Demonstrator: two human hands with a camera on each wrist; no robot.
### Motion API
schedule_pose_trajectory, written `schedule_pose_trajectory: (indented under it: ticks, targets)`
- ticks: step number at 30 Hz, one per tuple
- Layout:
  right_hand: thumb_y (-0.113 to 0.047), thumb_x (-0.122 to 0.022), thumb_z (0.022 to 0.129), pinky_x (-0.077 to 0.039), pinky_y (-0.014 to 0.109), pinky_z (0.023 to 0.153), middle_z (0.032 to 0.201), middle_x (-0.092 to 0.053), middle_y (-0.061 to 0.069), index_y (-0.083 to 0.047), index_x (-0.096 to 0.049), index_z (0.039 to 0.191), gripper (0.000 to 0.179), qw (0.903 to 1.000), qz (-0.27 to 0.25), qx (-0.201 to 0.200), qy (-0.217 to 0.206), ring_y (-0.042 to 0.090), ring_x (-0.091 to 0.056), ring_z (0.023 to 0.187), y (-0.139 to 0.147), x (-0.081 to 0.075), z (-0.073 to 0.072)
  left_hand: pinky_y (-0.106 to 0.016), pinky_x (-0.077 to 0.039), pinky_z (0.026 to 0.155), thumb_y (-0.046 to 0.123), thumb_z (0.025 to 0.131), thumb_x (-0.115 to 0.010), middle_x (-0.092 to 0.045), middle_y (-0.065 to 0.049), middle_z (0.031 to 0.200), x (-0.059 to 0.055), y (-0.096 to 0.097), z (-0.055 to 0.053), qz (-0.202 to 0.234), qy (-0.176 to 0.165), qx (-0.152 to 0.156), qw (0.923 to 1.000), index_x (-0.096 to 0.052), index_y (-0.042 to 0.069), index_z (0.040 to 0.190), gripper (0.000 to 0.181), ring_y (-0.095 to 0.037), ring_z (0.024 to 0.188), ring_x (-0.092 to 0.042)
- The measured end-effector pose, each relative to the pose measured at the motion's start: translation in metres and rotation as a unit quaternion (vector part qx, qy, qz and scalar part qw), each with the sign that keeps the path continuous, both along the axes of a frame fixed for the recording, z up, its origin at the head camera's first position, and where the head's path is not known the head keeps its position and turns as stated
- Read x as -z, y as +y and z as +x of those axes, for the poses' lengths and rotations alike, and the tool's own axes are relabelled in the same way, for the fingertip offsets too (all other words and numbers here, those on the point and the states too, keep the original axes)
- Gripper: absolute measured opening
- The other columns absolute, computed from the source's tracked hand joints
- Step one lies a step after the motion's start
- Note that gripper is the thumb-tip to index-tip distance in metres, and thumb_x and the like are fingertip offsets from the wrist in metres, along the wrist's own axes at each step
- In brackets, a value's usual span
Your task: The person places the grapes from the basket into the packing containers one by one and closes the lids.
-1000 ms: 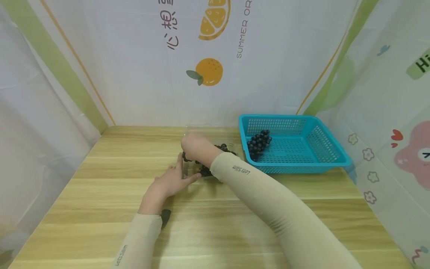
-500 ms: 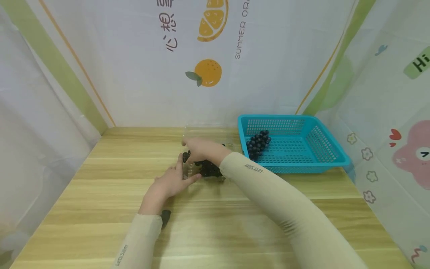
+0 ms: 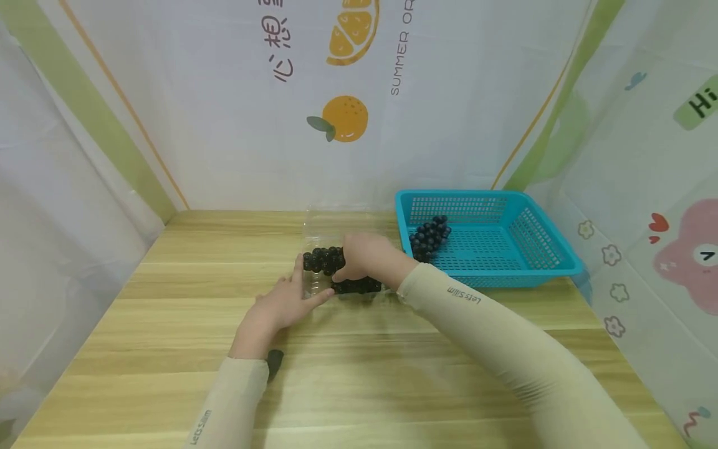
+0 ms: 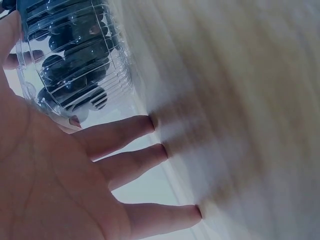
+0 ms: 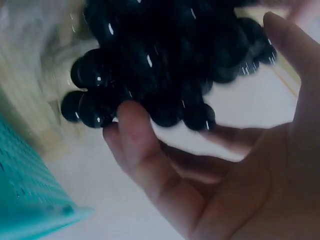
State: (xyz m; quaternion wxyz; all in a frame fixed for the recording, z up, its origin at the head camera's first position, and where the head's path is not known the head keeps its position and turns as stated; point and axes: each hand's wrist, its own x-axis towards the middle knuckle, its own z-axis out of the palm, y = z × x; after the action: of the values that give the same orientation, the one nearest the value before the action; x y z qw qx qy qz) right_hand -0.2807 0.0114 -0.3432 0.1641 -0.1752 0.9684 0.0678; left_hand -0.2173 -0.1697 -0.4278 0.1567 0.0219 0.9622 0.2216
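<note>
A clear plastic box [image 3: 315, 285] with its lid raised at the back holds dark grapes [image 3: 322, 260]. My left hand [image 3: 283, 302] rests at the box's left front corner, index finger along the side and thumb at the front. In the left wrist view, its other three fingers [image 4: 135, 167] are straight, tips on the table. My right hand [image 3: 370, 255] is over the box with its fingers and thumb around a bunch of grapes [image 5: 165, 60]. The head view hides part of that bunch behind the right hand.
A blue mesh basket [image 3: 550, 273] stands to the right of the box, with another bunch of grapes [image 3: 430, 238] at its left end. Behind the wooden table [image 3: 168, 324] hangs a white printed curtain [image 3: 235, 143].
My right hand has moved from the box's left part to its right part, and the grapes at the left have come into view. My left hand has stayed at the corner.
</note>
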Motion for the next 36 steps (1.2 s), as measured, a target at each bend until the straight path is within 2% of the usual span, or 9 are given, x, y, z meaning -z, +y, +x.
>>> schedule_pose_trajectory:
  ticks: [4,7,9,14,19,22,26,31,36]
  targets:
    - [-0.074,-0.064,0.094,-0.057,0.048,0.111,0.154,-0.060,0.018,-0.011,-0.026,0.170,0.106,0.9978,0.051,0.022,0.035,0.032,-0.067,0.131,-0.007,0.017,0.004,-0.093,-0.018,0.112,0.091,0.092,-0.041,-0.061,-0.019,0.154,0.002,-0.001,0.000,0.005,-0.002,0.001,1.0000,0.024,0.015,0.168,0.125,-0.052,0.162,-0.021]
    - [-0.077,-0.063,0.093,-0.054,0.050,0.114,0.159,-0.050,0.028,-0.013,-0.022,0.171,0.110,0.9965,0.056,0.041,0.047,0.041,-0.058,0.142,-0.011,0.027,0.004,-0.093,-0.017,0.111,0.092,0.092,-0.039,-0.070,-0.012,0.145,0.002,-0.001,0.000,0.007,-0.003,0.003,1.0000,0.025,0.015,0.168,0.126,-0.052,0.162,-0.019]
    - [-0.075,-0.066,0.093,-0.056,0.051,0.112,0.162,-0.043,0.034,-0.013,-0.020,0.172,0.110,0.9968,0.042,0.052,0.044,0.046,-0.053,0.146,-0.012,0.030,0.004,-0.093,-0.017,0.111,0.093,0.091,-0.039,-0.066,-0.012,0.149,0.002,-0.001,0.000,0.007,-0.002,0.005,1.0000,0.026,0.016,0.167,0.126,-0.051,0.163,-0.018]
    - [-0.060,-0.078,0.091,-0.056,0.054,0.110,0.163,-0.036,0.037,-0.014,-0.022,0.171,0.108,0.9979,0.006,0.061,0.022,0.053,-0.044,0.148,-0.008,0.032,0.000,-0.093,-0.017,0.112,0.093,0.092,-0.038,-0.049,-0.021,0.163,-0.001,0.002,0.000,0.003,0.000,0.008,1.0000,0.028,0.016,0.166,0.126,-0.051,0.163,-0.018]
    - [-0.043,-0.081,0.093,-0.051,0.061,0.114,0.167,-0.031,0.029,-0.019,-0.026,0.170,0.097,0.9995,-0.005,0.032,0.000,0.052,-0.035,0.154,-0.002,0.029,-0.002,-0.092,-0.017,0.112,0.090,0.094,-0.041,-0.039,-0.025,0.168,-0.004,0.004,0.000,-0.003,-0.003,0.002,1.0000,0.027,0.015,0.167,0.124,-0.052,0.162,-0.018]
    - [-0.035,-0.080,0.095,-0.052,0.064,0.111,0.173,-0.025,0.023,-0.020,-0.028,0.169,0.092,0.9993,-0.032,0.019,-0.002,0.055,-0.027,0.158,0.000,0.028,0.000,-0.092,-0.018,0.112,0.088,0.095,-0.042,-0.032,-0.029,0.170,-0.005,0.005,-0.001,-0.003,-0.005,0.000,1.0000,0.025,0.014,0.168,0.123,-0.053,0.162,-0.019]
    - [-0.042,-0.082,0.093,-0.055,0.060,0.108,0.173,-0.023,0.024,-0.019,-0.025,0.170,0.099,0.9985,-0.046,0.026,0.013,0.056,-0.028,0.157,0.003,0.033,0.005,-0.091,-0.020,0.113,0.086,0.096,-0.042,-0.028,-0.032,0.171,-0.004,0.004,-0.002,-0.004,-0.008,0.002,1.0000,0.023,0.013,0.168,0.121,-0.054,0.161,-0.022]
    - [-0.058,-0.085,0.086,-0.060,0.054,0.103,0.171,-0.025,0.028,-0.023,-0.015,0.173,0.116,0.9970,-0.034,0.061,0.034,0.054,-0.041,0.150,0.004,0.042,0.006,-0.090,-0.021,0.113,0.084,0.097,-0.043,-0.030,-0.032,0.170,-0.004,0.002,-0.001,-0.002,-0.007,0.003,1.0000,0.022,0.012,0.168,0.121,-0.054,0.160,-0.022]
    - [-0.044,-0.087,0.088,-0.058,0.059,0.105,0.175,-0.016,0.026,-0.026,-0.018,0.172,0.110,0.9963,-0.058,0.059,0.020,0.056,-0.031,0.155,0.001,0.047,0.005,-0.091,-0.020,0.113,0.084,0.097,-0.045,-0.030,-0.032,0.170,-0.005,0.001,0.000,0.007,-0.011,0.004,0.9999,0.022,0.012,0.169,0.121,-0.054,0.161,-0.021]
